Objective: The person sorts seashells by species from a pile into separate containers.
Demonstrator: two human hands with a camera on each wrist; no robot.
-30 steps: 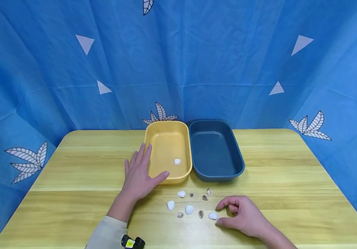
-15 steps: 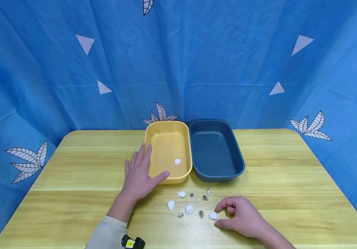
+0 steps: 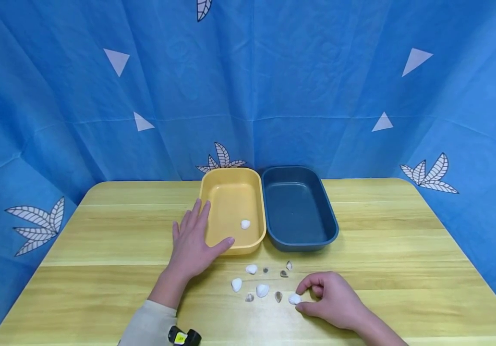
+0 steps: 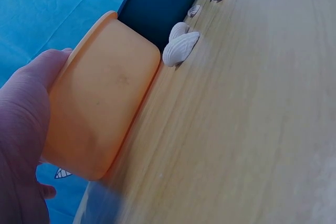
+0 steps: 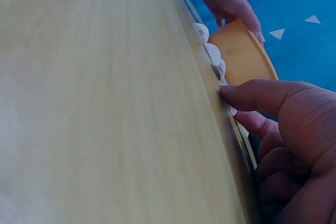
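Note:
My left hand (image 3: pixel 192 246) lies spread along the left side of the yellow tray (image 3: pixel 263 211), its thumb over the near rim; the left wrist view shows the thumb along the rim of the tray (image 4: pixel 105 98). Over the table, my right hand (image 3: pixel 338 299) has its thumb and forefinger at opposite edges of a white seashell (image 3: pixel 294 299), pinching it low at the tabletop. Its other fingers are curled in. In the right wrist view the right hand (image 5: pixel 294 135) hides most of that shell. One white shell (image 3: pixel 245 224) lies inside the yellow tray.
A dark blue tray (image 3: pixel 301 247) stands against the yellow one on its right. Between hands lie white shells, such as one shell (image 3: pixel 262 290), and several small brown shells, such as one shell (image 3: pixel 278 296). Behind the wooden table (image 3: pixel 403 259) hangs a blue curtain (image 3: pixel 299 72).
My right hand has moved slightly left, and its thumb and forefinger have come in onto the white shell. My left hand stays at the yellow tray.

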